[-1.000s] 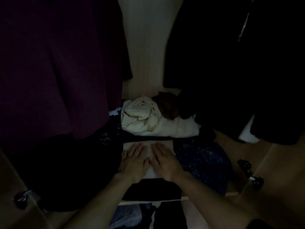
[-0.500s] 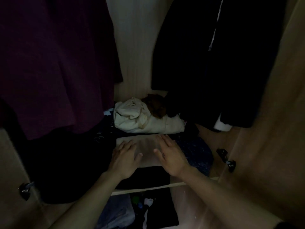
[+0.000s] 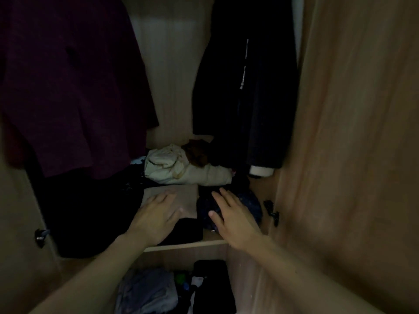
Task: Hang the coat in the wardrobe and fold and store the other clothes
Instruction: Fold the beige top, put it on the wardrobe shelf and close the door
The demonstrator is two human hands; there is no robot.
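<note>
On the wardrobe shelf (image 3: 192,244), the left hand (image 3: 154,217) lies flat on a folded beige garment (image 3: 188,199), fingers straight and gripping nothing. Just to its right, the right hand (image 3: 233,217) is spread open over a dark blue garment (image 3: 250,199); whether it touches cannot be told. Behind them sits a cream bundle (image 3: 181,169). Up at the left hangs the maroon coat (image 3: 68,87), and a black jacket (image 3: 254,105) hangs at the right

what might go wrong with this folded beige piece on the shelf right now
1. The folded beige garment lies on a black garment close to the shelf front edge; a drag from the left hand might pull both off.
2. The loose cream bundle behind could slump onto it.
</note>
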